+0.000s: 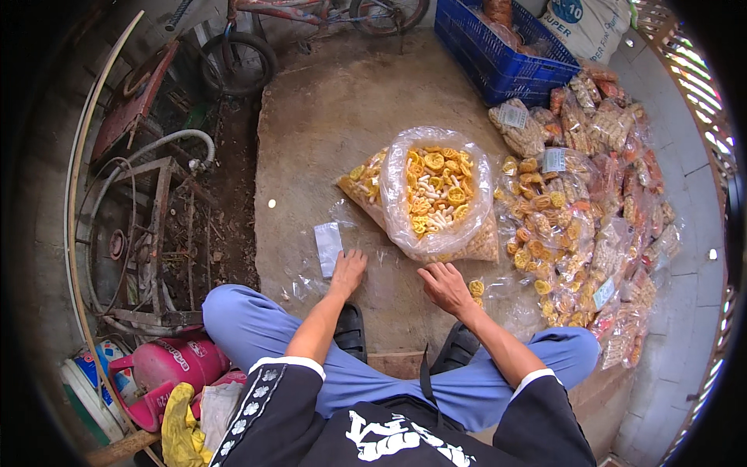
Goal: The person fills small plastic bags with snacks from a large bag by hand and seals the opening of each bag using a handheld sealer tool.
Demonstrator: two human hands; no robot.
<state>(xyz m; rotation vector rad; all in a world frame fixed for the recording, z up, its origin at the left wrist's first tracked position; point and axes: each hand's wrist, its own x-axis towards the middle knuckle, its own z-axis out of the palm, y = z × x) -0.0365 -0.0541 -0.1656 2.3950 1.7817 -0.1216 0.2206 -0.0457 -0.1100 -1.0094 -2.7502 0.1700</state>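
A large clear plastic bag (401,226) stands on the floor in front of me with its rim rolled outward. It is filled with yellow wheel-shaped snacks (424,222) and pale stick-shaped pieces. My left hand (348,274) rests low at the edge of a white paper slip (328,247), its fingers stretched forward and slightly apart. Just below the big bag's front edge is my right hand (447,288), fingers curled downward. Whatever its fingertips hold, if anything, is hidden. Thin clear plastic lies around the left hand and faintly between both hands.
Many filled snack packets (576,226) are heaped to my right. Behind them stand a blue crate (506,70) and a white sack (587,27). On the left are a metal frame (159,233), a hose and a pink gas cylinder (179,366). A bicycle (311,15) stands at the back.
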